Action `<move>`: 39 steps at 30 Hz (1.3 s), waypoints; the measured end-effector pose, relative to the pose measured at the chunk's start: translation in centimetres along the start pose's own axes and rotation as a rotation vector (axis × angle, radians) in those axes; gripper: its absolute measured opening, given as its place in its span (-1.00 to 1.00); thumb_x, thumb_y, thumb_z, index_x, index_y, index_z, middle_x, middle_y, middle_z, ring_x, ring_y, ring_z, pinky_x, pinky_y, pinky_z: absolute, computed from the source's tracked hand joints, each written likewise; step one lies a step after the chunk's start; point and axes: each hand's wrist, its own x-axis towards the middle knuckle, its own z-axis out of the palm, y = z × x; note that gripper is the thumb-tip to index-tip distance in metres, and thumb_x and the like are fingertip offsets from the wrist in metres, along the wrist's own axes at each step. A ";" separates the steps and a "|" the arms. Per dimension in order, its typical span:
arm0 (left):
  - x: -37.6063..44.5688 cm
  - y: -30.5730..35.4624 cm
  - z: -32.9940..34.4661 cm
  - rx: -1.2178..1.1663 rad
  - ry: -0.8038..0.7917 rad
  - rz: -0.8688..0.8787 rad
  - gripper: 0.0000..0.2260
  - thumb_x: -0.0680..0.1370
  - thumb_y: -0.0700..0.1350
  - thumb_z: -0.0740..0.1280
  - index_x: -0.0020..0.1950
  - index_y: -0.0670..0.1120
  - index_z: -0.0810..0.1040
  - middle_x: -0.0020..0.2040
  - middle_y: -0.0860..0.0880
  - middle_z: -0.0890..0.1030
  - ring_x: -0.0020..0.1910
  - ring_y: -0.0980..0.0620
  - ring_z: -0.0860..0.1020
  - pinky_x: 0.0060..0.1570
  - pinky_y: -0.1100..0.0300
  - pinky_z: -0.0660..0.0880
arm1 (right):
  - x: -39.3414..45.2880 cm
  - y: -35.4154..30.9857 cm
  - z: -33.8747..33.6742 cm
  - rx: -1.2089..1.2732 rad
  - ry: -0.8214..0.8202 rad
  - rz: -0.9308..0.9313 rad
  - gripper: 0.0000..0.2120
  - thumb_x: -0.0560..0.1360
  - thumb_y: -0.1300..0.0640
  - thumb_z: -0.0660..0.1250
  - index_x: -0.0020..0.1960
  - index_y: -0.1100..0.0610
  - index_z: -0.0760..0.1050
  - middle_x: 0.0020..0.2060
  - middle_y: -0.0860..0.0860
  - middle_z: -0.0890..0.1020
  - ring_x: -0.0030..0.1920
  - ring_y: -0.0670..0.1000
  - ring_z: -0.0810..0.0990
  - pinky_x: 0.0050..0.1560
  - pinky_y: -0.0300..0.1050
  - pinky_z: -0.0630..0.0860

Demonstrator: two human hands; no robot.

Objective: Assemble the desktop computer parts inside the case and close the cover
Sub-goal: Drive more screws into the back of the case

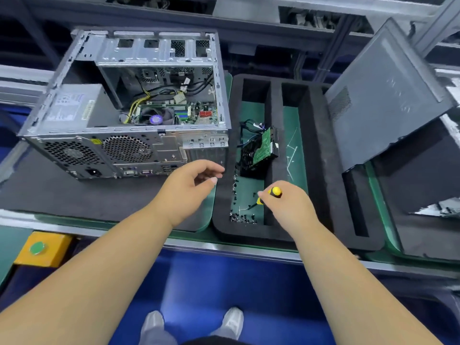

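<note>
A yellow-handled screwdriver [270,195] is grasped by the right hand [286,207] above a foam tray [321,150] — the left hand [189,188], loosely curled and empty, is held beside the open computer case [74,135].

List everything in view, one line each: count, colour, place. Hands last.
computer case: one, silver-grey, open, on the dark mat at left.
power supply: one, grey, inside the case at left.
motherboard: one, green, inside the case.
foam tray: one, black, right of the case.
hard drive: one, black with green board, in the tray's left compartment.
screws: many, black, loose in the same compartment's near end.
side cover: one, dark grey, leaning at right.
button: one, green on yellow box, near left.
screwdriver: one, yellow and black, in the right hand.
hands: left hand empty, near the case; right hand over the tray.
</note>
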 end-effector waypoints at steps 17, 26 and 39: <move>0.5 0.5 1.9 0.004 0.048 -0.066 -0.71 0.57 -0.22 0.32 -0.01 0.21 0.63 -0.04 0.16 0.66 -0.01 0.18 0.58 -0.02 0.46 0.42 | 1.8 0.5 0.1 -0.133 -0.166 -0.071 -0.79 0.53 -0.16 0.33 -0.09 -0.03 0.54 -0.21 -0.06 0.62 -0.14 0.03 0.59 -0.06 0.04 0.60; 0.6 0.2 2.3 -0.014 0.070 -0.096 -0.72 0.57 -0.20 0.32 0.00 0.22 0.63 -0.03 0.16 0.66 0.01 0.14 0.59 0.04 0.33 0.44 | 2.0 0.4 0.2 -0.131 -0.172 -0.074 -0.79 0.53 -0.17 0.34 -0.09 -0.04 0.54 -0.21 -0.07 0.63 -0.15 0.00 0.59 -0.07 0.01 0.60; 2.1 1.0 6.5 -0.244 0.062 -0.528 -0.83 0.65 -0.15 0.20 0.15 -0.06 0.56 0.01 -0.10 0.63 -0.03 0.01 0.63 -0.08 0.22 0.57 | 0.4 -1.5 -8.1 0.377 0.055 -0.108 -0.89 0.49 -0.10 0.40 -0.20 -0.17 0.61 -0.30 -0.14 0.64 -0.27 -0.14 0.54 -0.26 -0.19 0.40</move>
